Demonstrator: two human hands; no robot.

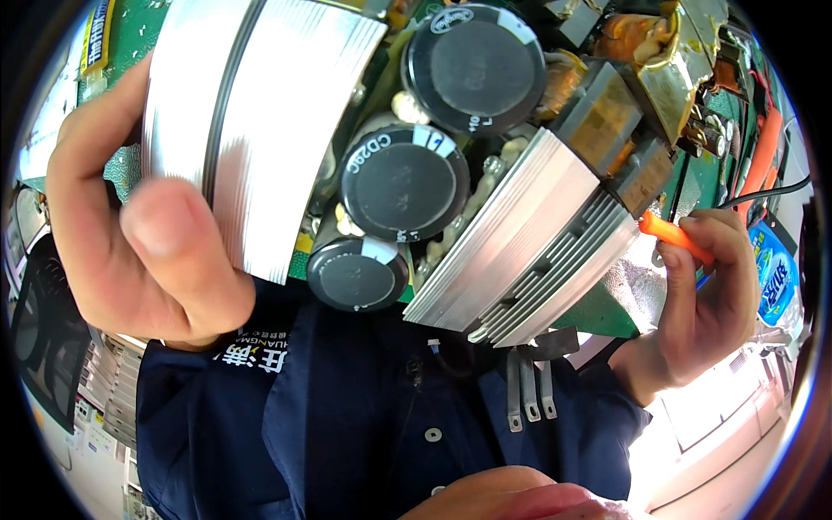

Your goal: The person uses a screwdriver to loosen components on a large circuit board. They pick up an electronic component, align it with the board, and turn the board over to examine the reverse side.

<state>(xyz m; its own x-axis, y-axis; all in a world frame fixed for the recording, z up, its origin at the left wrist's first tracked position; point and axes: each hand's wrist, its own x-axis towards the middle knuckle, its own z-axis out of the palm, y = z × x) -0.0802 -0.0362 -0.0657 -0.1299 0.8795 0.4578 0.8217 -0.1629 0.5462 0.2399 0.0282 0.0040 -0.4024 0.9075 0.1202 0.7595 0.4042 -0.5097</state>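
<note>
A circuit board crowded with parts fills the upper middle of the head view. It carries a large silver heat sink, a smaller finned heat sink and three black round capacitors. Copper-wound coils sit at its far right. My left hand is wrapped round the left edge of the large heat sink, thumb in front. My right hand pinches a slim orange tool whose kind I cannot make out. Its end meets the right side of the small heat sink; the contact point is hidden.
A green mat lies under the board. Red-handled pliers, a black cord and a blue packet are at the right. Flat metal tabs show below the small heat sink. A yellow tube lies far left.
</note>
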